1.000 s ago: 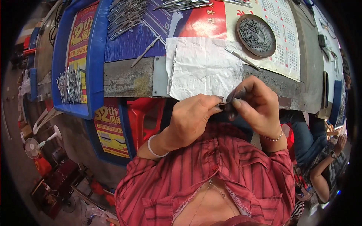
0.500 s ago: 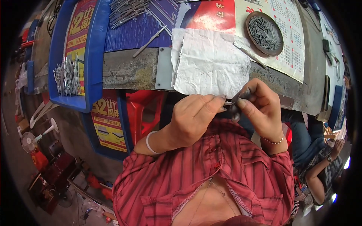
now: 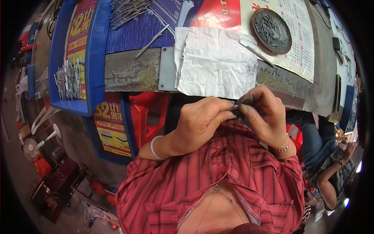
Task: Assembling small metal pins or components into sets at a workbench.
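My left hand (image 3: 202,121) and my right hand (image 3: 265,113) meet close to my chest, just below the workbench edge. Between their fingertips they pinch a small slim metal tool (image 3: 238,103), dark and pointed; both hands grip it. A white band is on my left wrist and a bead bracelet on my right. Just beyond the hands a crumpled white paper sheet (image 3: 218,62) lies on the bench, with a thin metal piece (image 3: 181,62) on its left edge and another metal piece (image 3: 255,52) at its right.
A round dark tray (image 3: 271,30) full of small metal pins sits at the back right. A blue tray (image 3: 95,58) holds piles of metal tools (image 3: 68,80) at the left. Another person (image 3: 331,171) sits at the right. A red stool (image 3: 146,117) stands under the bench.
My view has shifted slightly, so the bench sits higher in the picture. The hands stay together on the small tool, with only small finger movements.
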Demonstrator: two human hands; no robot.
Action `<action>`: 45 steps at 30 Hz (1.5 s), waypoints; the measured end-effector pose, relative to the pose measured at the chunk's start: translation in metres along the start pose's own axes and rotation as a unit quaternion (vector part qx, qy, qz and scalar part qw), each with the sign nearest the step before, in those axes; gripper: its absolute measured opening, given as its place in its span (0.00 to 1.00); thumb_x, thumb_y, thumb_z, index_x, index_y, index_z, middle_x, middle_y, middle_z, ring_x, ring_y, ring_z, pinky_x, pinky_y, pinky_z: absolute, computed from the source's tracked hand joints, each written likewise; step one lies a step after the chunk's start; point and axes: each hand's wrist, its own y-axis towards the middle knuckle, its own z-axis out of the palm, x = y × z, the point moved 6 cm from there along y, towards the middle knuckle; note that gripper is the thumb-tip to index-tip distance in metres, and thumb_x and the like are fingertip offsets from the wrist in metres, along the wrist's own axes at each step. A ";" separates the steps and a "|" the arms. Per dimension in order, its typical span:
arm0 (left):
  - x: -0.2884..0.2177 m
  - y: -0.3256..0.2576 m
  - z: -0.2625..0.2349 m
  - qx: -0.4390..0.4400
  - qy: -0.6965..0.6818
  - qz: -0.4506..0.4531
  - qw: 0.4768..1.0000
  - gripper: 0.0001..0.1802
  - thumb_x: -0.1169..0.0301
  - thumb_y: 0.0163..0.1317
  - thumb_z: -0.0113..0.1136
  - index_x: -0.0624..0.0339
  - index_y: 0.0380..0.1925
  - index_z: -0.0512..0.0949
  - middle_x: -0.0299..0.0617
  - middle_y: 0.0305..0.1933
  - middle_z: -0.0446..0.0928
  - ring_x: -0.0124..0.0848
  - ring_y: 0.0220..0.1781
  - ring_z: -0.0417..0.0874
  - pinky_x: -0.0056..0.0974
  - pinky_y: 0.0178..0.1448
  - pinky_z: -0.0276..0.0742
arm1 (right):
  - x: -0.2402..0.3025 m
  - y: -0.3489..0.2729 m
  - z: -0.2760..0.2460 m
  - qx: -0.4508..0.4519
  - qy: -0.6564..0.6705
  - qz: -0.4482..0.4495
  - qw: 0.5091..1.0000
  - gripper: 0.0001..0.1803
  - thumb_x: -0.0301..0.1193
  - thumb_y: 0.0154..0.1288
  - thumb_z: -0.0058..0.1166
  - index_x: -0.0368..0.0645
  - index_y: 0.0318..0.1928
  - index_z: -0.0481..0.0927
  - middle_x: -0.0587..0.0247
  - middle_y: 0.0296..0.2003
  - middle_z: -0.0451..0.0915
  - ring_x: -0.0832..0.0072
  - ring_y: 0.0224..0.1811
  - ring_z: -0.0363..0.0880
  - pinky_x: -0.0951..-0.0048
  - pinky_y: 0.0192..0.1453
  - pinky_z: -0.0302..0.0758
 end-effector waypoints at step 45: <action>-0.011 0.009 0.012 0.088 -0.025 -0.166 0.982 0.10 0.76 0.59 0.60 0.65 0.41 0.75 0.48 0.30 0.79 0.36 0.30 0.84 0.34 0.32 0.76 | -0.030 0.008 -0.006 0.028 0.234 0.094 0.967 0.09 0.29 0.67 0.51 0.37 0.34 0.68 0.65 0.24 0.75 0.85 0.22 0.71 0.83 0.27 0.68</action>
